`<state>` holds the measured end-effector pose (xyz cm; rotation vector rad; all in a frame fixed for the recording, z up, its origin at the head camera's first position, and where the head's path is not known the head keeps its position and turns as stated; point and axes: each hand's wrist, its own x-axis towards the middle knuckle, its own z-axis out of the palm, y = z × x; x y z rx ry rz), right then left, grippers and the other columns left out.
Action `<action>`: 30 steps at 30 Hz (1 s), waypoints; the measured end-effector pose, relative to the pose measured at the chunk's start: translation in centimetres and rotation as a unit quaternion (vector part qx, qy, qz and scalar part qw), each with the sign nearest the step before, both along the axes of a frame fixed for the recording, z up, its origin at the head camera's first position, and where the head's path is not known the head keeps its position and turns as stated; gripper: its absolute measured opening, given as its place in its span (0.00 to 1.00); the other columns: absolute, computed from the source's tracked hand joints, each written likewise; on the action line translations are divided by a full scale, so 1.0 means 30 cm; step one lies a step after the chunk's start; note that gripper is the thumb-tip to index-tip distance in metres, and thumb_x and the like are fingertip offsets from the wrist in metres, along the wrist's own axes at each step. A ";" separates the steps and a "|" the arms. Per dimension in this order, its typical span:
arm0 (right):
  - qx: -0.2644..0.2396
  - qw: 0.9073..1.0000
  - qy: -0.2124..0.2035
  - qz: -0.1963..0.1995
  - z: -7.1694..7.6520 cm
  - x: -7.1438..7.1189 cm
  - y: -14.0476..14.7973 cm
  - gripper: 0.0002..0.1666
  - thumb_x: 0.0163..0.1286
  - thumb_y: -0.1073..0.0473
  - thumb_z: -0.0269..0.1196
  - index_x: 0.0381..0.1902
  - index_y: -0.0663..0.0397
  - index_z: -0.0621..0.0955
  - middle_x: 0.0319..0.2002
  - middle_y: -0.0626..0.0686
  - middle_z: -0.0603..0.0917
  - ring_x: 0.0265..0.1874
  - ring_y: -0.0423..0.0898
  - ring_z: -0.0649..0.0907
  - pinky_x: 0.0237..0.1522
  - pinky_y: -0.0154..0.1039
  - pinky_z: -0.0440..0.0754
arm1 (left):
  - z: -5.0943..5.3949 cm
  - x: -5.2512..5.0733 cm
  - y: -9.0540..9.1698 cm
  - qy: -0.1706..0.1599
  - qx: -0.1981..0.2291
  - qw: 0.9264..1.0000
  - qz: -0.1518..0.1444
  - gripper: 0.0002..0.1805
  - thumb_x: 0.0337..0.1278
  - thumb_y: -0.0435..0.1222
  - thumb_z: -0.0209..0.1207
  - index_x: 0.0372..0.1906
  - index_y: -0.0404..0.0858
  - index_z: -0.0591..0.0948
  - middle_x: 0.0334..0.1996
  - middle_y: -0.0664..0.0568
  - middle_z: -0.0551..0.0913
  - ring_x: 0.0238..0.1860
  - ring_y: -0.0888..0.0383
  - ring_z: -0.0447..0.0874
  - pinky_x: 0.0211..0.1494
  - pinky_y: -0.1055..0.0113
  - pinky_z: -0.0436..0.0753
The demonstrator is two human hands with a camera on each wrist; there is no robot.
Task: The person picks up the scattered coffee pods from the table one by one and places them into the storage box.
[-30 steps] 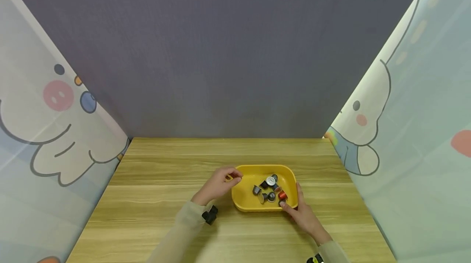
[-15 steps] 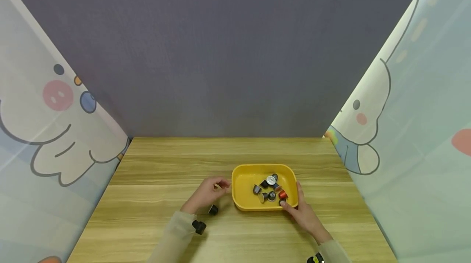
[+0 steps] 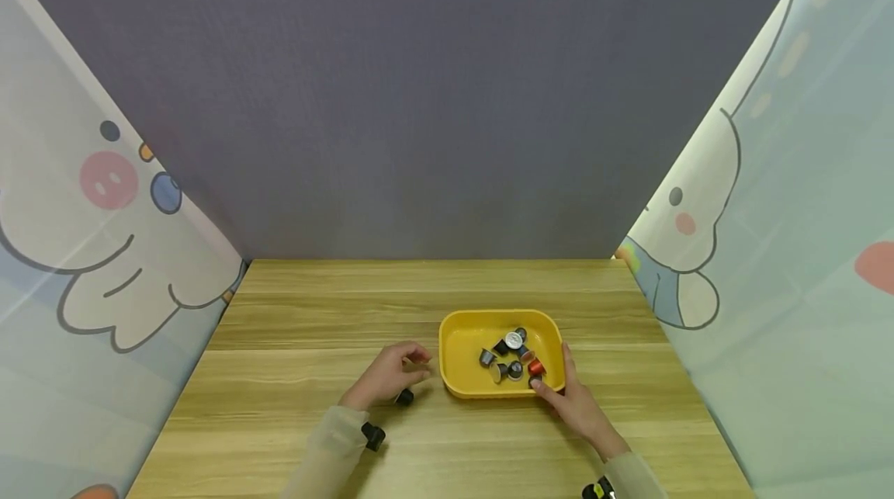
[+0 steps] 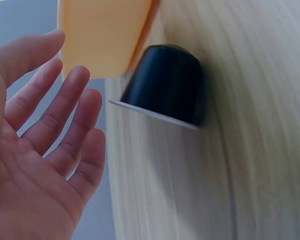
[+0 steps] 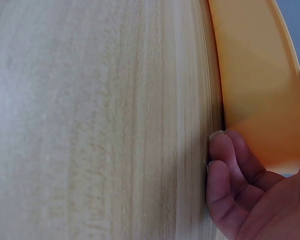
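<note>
Beside the yellow tray, my left hand (image 3: 389, 376) hovers with its fingers spread and loosely bent, holding nothing. A black coffee capsule (image 4: 165, 87) lies on its side on the table just past those fingers; the head view shows it partly hidden under the hand. My right hand (image 3: 576, 407) grips the near right corner of the yellow tray (image 3: 457, 363), thumb over the rim and fingers along the outer wall. Several coffee capsules lie inside the tray, among them a red one (image 3: 535, 367) and one showing its silver lid (image 3: 514, 341). My thumb partly covers a dark capsule at that corner.
The wood-grain table (image 3: 314, 313) extends around the tray on all sides. A grey wall (image 3: 433, 134) rises behind it, and printed cartoon curtains (image 3: 789, 289) flank both sides.
My left hand has moved from the tray's left rim leftward and down toward the black capsule on the table. The right hand and the tray stay in place.
</note>
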<state>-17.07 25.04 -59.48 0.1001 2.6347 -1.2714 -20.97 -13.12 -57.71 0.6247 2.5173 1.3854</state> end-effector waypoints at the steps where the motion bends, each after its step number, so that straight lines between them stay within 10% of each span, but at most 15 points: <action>1: 0.001 1.000 0.001 0.000 0.001 0.000 -0.001 0.64 0.67 0.35 0.64 0.80 0.45 0.34 0.32 0.56 0.80 0.22 0.46 0.78 0.27 0.40 0.77 | -0.004 0.002 -0.004 0.002 -0.001 1.000 0.000 0.13 0.64 0.36 0.65 0.51 0.36 0.83 0.48 0.47 0.84 0.49 0.49 0.79 0.52 0.50 0.78; 11: -0.001 1.000 -0.001 0.004 0.006 0.004 -0.002 0.64 0.67 0.35 0.63 0.80 0.46 0.34 0.34 0.57 0.81 0.22 0.46 0.78 0.27 0.40 0.77 | -0.049 0.030 -0.063 0.019 -0.014 1.000 0.014 0.14 0.59 0.34 0.68 0.49 0.37 0.83 0.46 0.52 0.84 0.48 0.54 0.79 0.51 0.55 0.79; 21: 0.004 1.000 -0.001 0.004 0.005 -0.001 0.000 0.64 0.67 0.35 0.63 0.80 0.46 0.34 0.29 0.54 0.79 0.22 0.46 0.77 0.28 0.39 0.76 | -0.055 0.066 -0.087 -0.015 -0.064 0.997 -0.046 0.27 0.47 0.33 0.75 0.56 0.39 0.80 0.53 0.56 0.78 0.55 0.51 0.76 0.62 0.52 0.74; 30: 0.013 1.000 -0.003 0.005 0.002 -0.004 0.001 0.64 0.68 0.34 0.62 0.80 0.46 0.34 0.26 0.54 0.79 0.22 0.46 0.77 0.28 0.40 0.76 | -0.072 0.068 -0.095 -0.012 -0.072 0.997 -0.019 0.23 0.49 0.30 0.74 0.51 0.44 0.82 0.47 0.60 0.79 0.50 0.54 0.77 0.57 0.54 0.76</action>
